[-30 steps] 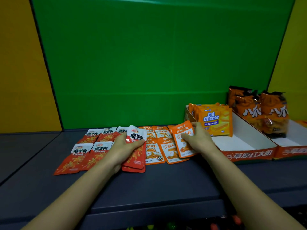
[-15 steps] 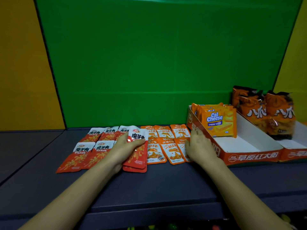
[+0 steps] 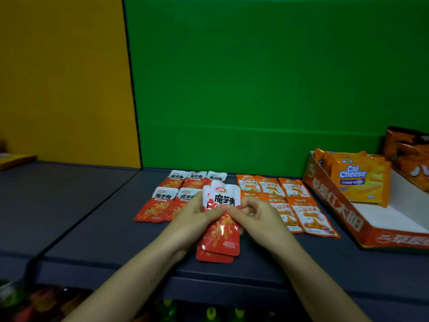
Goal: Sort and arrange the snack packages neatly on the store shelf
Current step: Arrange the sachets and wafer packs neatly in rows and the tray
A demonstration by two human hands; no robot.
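Red foil is filling the middle of the head view: you are holding a small stack of red packets (image 3: 220, 238) just above the front part of the dark shelf (image 3: 92, 228). Your left hand (image 3: 197, 217) is gripping the stack from its left side, thumb lying across the front and fingers tucked behind. Your right hand (image 3: 257, 217) is pinching the top packet near its middle between thumb and forefinger, with the other fingers curling in. It looks as if you are peeling that packet off the stack.

The stack's long axis is running almost straight away from you, its white top end pointing toward the green back wall (image 3: 255, 89). Just beyond it, the laid red packets (image 3: 162, 201) are lying flat in two rows with the same axis: three at the back, two showing in front. The free place in the front row seems to be sitting directly behind the stack, mostly hidden by it, between the second front packet and the block of orange packets (image 3: 290, 201).

Both hands are sitting about equally near that place, but your right is the one holding the loose packet. I judge a short carry straight ahead, with no turning, is what is coming.

Cal Cheese packs (image 3: 357, 182) are standing in a cardboard tray (image 3: 336, 210) well off to your right.
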